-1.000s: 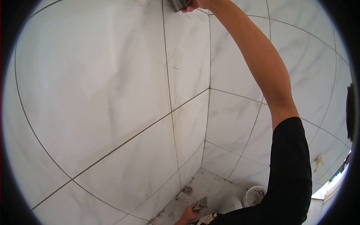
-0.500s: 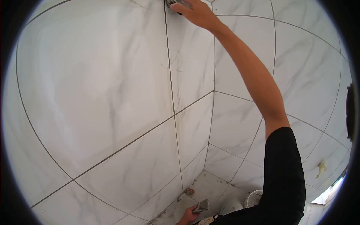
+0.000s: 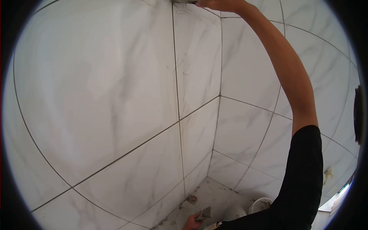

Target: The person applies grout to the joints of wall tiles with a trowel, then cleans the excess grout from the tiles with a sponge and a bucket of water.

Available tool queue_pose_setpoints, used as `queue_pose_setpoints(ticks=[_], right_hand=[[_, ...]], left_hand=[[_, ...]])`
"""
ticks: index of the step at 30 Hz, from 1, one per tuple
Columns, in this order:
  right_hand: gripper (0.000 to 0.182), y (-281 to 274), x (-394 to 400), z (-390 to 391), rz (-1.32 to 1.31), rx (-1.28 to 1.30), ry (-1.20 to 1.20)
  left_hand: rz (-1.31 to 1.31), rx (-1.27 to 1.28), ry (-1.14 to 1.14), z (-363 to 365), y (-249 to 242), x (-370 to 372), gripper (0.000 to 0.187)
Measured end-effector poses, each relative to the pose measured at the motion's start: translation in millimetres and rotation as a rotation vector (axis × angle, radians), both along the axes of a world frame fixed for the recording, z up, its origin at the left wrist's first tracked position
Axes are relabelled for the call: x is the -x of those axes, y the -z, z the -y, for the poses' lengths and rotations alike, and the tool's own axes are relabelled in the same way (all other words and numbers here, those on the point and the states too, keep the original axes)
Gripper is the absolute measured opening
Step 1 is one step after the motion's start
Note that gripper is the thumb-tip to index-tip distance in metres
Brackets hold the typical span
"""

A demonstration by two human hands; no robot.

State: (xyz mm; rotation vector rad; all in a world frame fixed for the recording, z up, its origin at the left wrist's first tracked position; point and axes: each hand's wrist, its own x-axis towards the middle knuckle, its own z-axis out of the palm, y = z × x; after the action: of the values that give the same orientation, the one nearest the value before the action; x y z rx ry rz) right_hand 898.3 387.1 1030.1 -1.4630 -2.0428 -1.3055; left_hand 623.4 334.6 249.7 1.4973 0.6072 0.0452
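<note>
My right hand [image 3: 220, 4] is raised to the top edge of the view, its fingers partly cut off. It grips a grey-smeared flat scraper [image 3: 184, 2], whose edge lies against the white marbled wall tile [image 3: 115, 76] at the top of the vertical joint. Low down near the floor, my left hand [image 3: 191, 222] is closed around a putty knife [image 3: 206, 213] with a squarish grey blade, held away from the wall. Dark joint lines run between the tiles, and faint smears mark the surface beside the vertical joint.
A second tiled wall [image 3: 245, 57] meets this one at a corner on the right. A white bucket [image 3: 262, 203] stands below on the stained floor [image 3: 214, 188]. A yellowish smear [image 3: 328, 175] marks the right wall, near a bright opening [image 3: 337, 199].
My right hand and the scraper have moved up and slightly right along the wall, and the arm has swung right. My left hand still holds the putty knife low down.
</note>
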Motion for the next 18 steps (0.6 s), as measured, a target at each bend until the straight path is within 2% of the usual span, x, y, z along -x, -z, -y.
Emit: queue_pose_setpoints(ticks=[1, 7, 12, 15, 18], right_hand=[[0.07, -3.8, 0.4, -6.8, -0.002, -0.004, -0.003], [0.068, -7.6, -26.4, -23.3, 0.11, -0.018, 0.02], [0.065, -6.7, -76.9, -25.2, 0.113, -0.051, -0.013], [0.065, -0.4, -116.4, -25.6, 0.03, -0.055, 0.004], [0.064, 8.6, -165.7, -25.7, 0.042, -0.056, 0.15]], left_hand=[[-0.109, -0.076, -0.009, 1.3, -16.2, 0.6, 0.082], [-0.058, -0.111, -0.031, 6.9, -62.3, 7.4, 0.077], [-0.07, -0.103, -0.057, -8.5, -34.4, 4.4, 0.075], [-0.078, -0.099, -0.05, -14.7, -7.5, 10.0, 0.073], [-0.065, -0.076, -0.055, -11.9, 24.0, 10.8, 0.071]])
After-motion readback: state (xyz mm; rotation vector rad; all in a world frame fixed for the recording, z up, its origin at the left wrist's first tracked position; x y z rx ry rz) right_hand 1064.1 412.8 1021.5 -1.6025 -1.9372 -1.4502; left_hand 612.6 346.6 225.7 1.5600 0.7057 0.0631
